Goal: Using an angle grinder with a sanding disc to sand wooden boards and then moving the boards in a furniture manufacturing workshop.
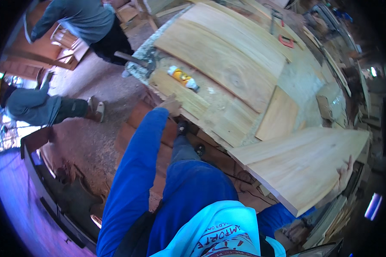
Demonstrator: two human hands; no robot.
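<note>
Handling work, I'd say: right hand (344,174) gripping the near-right board (302,167), left hand (171,106) at the edge of the bench (309,108) (its grip I can't tell), any shift needing level support.

Yellow-white bottle (183,78) obstructing beyond left hand (171,106), gap between bottle and hammer (135,61)

Workbench (302,103): before us
Bottle (183,79): between our left hand (171,105) and panel (227,55)
Board (304,167): at our right
2 people (38,105): to our left
</note>
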